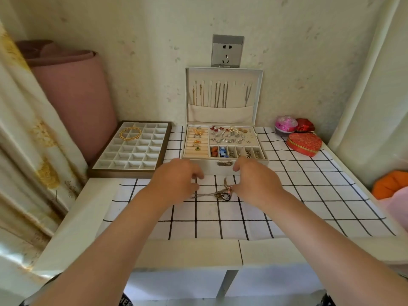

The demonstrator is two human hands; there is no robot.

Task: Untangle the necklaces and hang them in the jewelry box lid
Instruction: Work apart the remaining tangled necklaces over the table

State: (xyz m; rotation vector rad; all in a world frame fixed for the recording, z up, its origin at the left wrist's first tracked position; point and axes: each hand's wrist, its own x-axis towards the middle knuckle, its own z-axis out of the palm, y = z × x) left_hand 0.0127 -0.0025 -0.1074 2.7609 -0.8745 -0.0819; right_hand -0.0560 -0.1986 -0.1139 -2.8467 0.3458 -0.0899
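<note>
Tangled necklaces (pixel 221 193), long axis left-right, between left hand (pixel 176 180) and right hand (pixel 256 182)

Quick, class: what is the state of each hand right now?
Left hand: fingers curled beside the tangled necklaces; grip cannot be told.
Right hand: pinches the tangled necklaces.

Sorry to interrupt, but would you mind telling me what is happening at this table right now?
A person is working on a tangle of necklaces lying on the checked cloth, just in front of the open jewelry box. The left hand appears to pinch one side of it and the right hand the other, as if teasing the chains apart. Several chains already hang in the upright lid, and a few hooks there look free.
</note>
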